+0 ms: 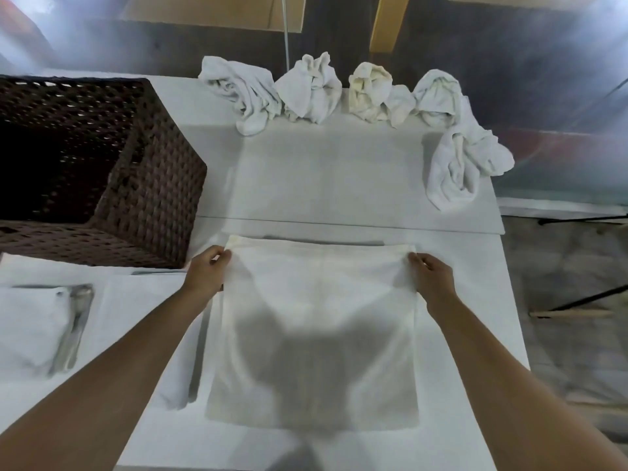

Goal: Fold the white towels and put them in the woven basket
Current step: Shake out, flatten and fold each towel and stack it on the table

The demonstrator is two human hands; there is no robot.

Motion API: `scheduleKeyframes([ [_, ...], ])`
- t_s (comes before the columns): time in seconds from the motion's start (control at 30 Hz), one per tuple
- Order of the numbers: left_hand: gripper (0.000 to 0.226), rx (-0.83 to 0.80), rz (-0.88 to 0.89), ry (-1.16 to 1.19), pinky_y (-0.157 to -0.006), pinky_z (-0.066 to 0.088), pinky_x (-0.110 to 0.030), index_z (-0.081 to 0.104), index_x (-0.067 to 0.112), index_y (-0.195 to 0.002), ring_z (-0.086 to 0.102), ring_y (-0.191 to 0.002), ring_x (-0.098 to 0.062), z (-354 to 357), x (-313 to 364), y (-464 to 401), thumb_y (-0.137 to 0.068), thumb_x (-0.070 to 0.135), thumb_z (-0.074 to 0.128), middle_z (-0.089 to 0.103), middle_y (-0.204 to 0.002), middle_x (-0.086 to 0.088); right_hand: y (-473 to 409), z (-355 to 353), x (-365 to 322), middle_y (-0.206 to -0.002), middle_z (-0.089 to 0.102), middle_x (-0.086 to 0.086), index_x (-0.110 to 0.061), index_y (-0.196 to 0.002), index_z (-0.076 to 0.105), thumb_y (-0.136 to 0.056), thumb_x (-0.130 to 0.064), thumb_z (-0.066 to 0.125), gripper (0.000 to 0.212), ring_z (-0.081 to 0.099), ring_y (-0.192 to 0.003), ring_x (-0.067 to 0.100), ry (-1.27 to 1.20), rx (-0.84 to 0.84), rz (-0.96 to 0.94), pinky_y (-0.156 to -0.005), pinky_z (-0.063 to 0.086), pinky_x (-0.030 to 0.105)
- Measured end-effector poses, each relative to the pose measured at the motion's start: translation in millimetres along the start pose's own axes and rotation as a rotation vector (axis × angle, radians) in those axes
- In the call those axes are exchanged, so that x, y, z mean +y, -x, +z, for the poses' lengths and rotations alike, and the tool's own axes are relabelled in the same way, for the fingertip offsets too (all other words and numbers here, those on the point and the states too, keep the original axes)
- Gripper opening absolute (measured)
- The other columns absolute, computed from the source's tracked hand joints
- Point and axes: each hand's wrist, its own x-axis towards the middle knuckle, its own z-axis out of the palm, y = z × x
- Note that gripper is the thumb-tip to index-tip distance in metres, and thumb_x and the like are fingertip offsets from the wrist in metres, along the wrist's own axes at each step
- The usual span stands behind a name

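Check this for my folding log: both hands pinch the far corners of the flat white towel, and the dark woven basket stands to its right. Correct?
Not quite. The head view shows the dark woven basket to the left of the flat white towel, not the right. The left hand and right hand do pinch its far corners.

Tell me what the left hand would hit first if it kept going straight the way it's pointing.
Probably the woven basket's near corner: the left hand points up-table just beside it. It might slip past onto bare table; depth is unclear.
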Motion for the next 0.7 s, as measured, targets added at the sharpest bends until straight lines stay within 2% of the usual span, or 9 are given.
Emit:
scheduleKeyframes([
  [0.07,0.016,0.013,0.008,-0.020,-0.079,0.059,-0.054,0.066,0.034,-0.084,0.061,-0.082,-0.030,6,-5,-10,-0.098,0.035,0.060,0.062,-0.092,-0.012,-9,4,4,-0.077,0.062,0.000,-0.018,-0.088,0.074,-0.097,-0.027,0.066,0.015,0.055,-0.070,0.019,0.025,0.001,-0.003,-0.062,0.043,0.029],
  [0.17,0.012,0.036,0.038,-0.075,-0.083,0.058,-0.055,0.066,0.023,-0.103,0.061,-0.076,-0.029,13,-14,-17,-0.099,0.033,0.060,0.065,-0.091,-0.007,-15,6,9,-0.080,0.064,-0.001,-0.017,-0.101,0.073,-0.097,-0.021,0.064,0.011,0.057,-0.070,0.019,0.078,0.008,-0.019,-0.065,0.050,0.032],
  [0.3,0.041,-0.036,0.066,-0.230,-0.090,0.052,-0.041,0.059,0.014,-0.124,0.062,-0.094,-0.024,16,-37,0,-0.090,0.033,0.074,0.066,-0.110,-0.006,1,6,36,-0.094,0.070,0.001,-0.021,-0.116,0.068,-0.094,-0.019,0.061,0.023,0.065,-0.083,0.024,0.259,0.009,-0.031,-0.080,0.055,0.038],
  [0.37,0.050,-0.086,0.076,-0.358,-0.090,0.048,-0.035,0.056,0.011,-0.125,0.062,-0.099,-0.024,15,-61,16,-0.087,0.036,0.076,0.065,-0.112,-0.005,24,3,57,-0.104,0.069,0.002,-0.020,-0.121,0.065,-0.094,-0.020,0.058,0.028,0.065,-0.091,0.025,0.393,0.031,-0.049,-0.084,0.054,0.036],
  [0.43,0.057,-0.099,0.110,-0.465,-0.088,0.052,-0.040,0.057,0.011,-0.120,0.064,-0.098,-0.029,14,-89,35,-0.080,0.049,0.073,0.066,-0.109,-0.008,55,-2,78,-0.101,0.069,0.002,-0.017,-0.121,0.064,-0.094,-0.017,0.059,0.027,0.062,-0.087,0.022,0.436,0.036,-0.054,-0.078,0.047,0.030],
  [0.47,0.059,-0.090,0.113,-0.506,-0.088,0.052,-0.043,0.057,0.011,-0.122,0.063,-0.100,-0.033,13,-103,47,-0.078,0.046,0.074,0.064,-0.110,-0.012,72,-4,88,-0.094,0.069,0.000,-0.017,-0.119,0.063,-0.093,-0.015,0.060,0.026,0.061,-0.080,0.018,0.436,0.026,-0.043,-0.072,0.044,0.028],
  [0.57,0.060,-0.040,0.176,-0.644,-0.098,0.047,-0.049,0.056,0.007,-0.132,0.054,-0.118,-0.043,10,-135,97,-0.080,0.021,0.081,0.057,-0.125,-0.024,124,-14,117,-0.081,0.068,-0.004,-0.020,-0.113,0.062,-0.091,-0.011,0.059,0.024,0.062,-0.070,0.011,0.425,-0.007,-0.002,-0.058,0.043,0.027],
  [0.63,0.064,-0.099,0.215,-0.712,-0.109,0.038,-0.050,0.053,0.009,-0.140,0.042,-0.135,-0.042,8,-153,128,-0.082,0.019,0.079,0.052,-0.138,-0.020,154,-22,140,-0.081,0.068,0.001,-0.023,-0.109,0.060,-0.089,-0.010,0.058,0.024,0.064,-0.070,0.018,0.425,-0.005,0.053,-0.056,0.046,0.029],
  [0.7,0.062,-0.150,0.196,-0.731,-0.115,0.033,-0.046,0.048,0.011,-0.144,0.034,-0.141,-0.035,3,-169,148,-0.087,0.020,0.074,0.045,-0.146,-0.012,177,-28,160,-0.086,0.067,0.005,-0.023,-0.105,0.061,-0.088,-0.012,0.058,0.021,0.064,-0.070,0.022,0.432,0.012,0.091,-0.056,0.045,0.030],
])
